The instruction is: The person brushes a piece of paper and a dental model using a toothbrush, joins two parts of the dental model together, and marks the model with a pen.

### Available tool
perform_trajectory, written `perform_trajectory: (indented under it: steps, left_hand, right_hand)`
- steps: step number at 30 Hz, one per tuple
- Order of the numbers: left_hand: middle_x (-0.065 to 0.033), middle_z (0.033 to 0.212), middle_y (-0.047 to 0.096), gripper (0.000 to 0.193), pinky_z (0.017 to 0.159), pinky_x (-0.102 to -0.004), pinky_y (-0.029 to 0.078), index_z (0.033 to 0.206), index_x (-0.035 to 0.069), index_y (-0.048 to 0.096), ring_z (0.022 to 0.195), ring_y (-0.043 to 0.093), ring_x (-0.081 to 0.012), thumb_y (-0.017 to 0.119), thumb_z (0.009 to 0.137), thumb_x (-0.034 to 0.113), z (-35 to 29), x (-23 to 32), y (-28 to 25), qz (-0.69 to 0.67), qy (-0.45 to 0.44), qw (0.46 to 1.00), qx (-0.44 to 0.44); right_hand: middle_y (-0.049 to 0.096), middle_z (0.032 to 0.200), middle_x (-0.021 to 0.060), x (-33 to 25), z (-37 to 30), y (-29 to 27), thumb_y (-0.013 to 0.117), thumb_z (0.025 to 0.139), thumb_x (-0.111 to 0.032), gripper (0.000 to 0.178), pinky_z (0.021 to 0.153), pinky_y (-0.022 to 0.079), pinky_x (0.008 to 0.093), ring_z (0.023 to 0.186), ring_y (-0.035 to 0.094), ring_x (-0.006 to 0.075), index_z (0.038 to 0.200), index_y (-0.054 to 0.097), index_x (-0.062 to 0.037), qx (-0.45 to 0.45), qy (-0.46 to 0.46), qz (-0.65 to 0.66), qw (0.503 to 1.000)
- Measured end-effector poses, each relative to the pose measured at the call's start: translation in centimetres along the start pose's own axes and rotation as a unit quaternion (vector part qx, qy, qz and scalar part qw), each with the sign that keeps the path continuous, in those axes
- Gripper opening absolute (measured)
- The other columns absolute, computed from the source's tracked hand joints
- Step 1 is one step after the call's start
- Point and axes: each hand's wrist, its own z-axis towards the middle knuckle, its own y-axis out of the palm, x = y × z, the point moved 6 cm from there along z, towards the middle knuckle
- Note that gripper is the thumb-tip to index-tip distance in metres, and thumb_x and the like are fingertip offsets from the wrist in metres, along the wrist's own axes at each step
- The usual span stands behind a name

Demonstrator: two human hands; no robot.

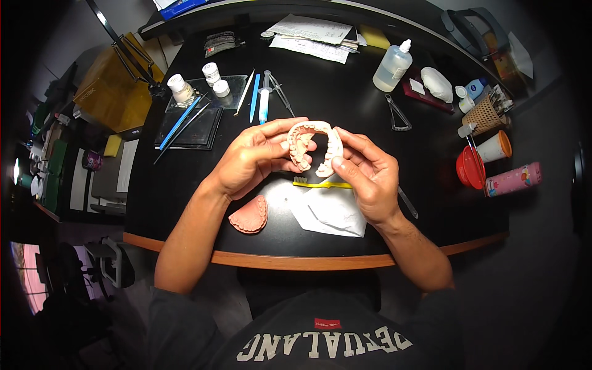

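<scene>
Between both hands, above the black table, I hold a pale pink horseshoe-shaped dental cast [312, 126] with its teeth showing. My left hand [256, 151] grips the left arm of the cast between thumb and fingers. On the other side my right hand [367, 172] pinches its right arm, thumb in front and fingers behind. Under the hands lie a yellow toothbrush [324, 184] and a crumpled white tissue [333, 213]. A second, darker pink dental cast [248, 216] rests on the table near my left forearm.
Left of the hands are a dark slab [191, 129] with slim tools, small white jars [211, 73] and a syringe [264, 102]. A clear bottle [393, 65], metal calipers [398, 114], a red bowl [470, 168] and a pink flask [513, 179] stand or lie to the right.
</scene>
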Motion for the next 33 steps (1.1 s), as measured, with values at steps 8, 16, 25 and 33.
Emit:
perform_trajectory:
  steps: [8, 16, 25, 33]
  left_hand:
    - [-0.0099, 0.106, 0.076, 0.033, 0.072, -0.0267, 0.054, 0.131, -0.005, 0.063, 0.084, 0.067, -0.0125, 0.070, 0.102, 0.010, -0.5, 0.3, -3.1, 0.194, -0.039, 0.976, 0.093]
    - [-0.0172, 0.095, 0.080, 0.021, 0.079, -0.0360, 0.057, 0.107, -0.005, 0.076, 0.087, 0.076, -0.0239, 0.076, 0.093, 0.009, -1.0, 1.9, -3.4, 0.553, 0.002, 0.830, 0.074]
    - [-0.0220, 0.096, 0.077, 0.020, 0.085, -0.0415, 0.059, 0.104, -0.002, 0.080, 0.093, 0.076, -0.0326, 0.075, 0.087, 0.007, -1.4, 1.7, -3.4, 0.602, -0.026, 0.796, 0.054]
    - [-0.0210, 0.099, 0.071, 0.021, 0.088, -0.0442, 0.058, 0.104, -0.001, 0.081, 0.097, 0.072, -0.0346, 0.074, 0.085, 0.006, -1.9, 2.2, -3.2, 0.612, -0.007, 0.790, 0.035]
  right_hand:
    - [0.074, 0.123, 0.0164, 2.0, 0.6, -1.4, 0.064, 0.098, 0.003, 0.044, 0.099, 0.055, 0.0305, 0.105, 0.072, 0.0171, 0.141, 0.062, 0.0097, 0.054, 0.083, 0.044, 0.994]
    - [0.070, 0.121, 0.0139, 1.1, 0.3, -1.4, 0.064, 0.099, 0.001, 0.041, 0.097, 0.055, 0.0320, 0.105, 0.068, 0.0160, 0.140, 0.063, 0.0091, 0.051, 0.108, -0.002, 0.993]
    - [0.070, 0.116, 0.0126, 1.2, 0.2, -0.8, 0.064, 0.098, 0.001, 0.042, 0.092, 0.055, 0.0311, 0.099, 0.068, 0.0147, 0.139, 0.064, 0.0092, 0.044, 0.106, -0.014, 0.993]
    - [0.069, 0.116, 0.0118, 1.3, 0.2, -0.7, 0.065, 0.097, 0.002, 0.042, 0.092, 0.055, 0.0309, 0.099, 0.066, 0.0142, 0.139, 0.064, 0.0086, 0.045, 0.112, -0.011, 0.993]
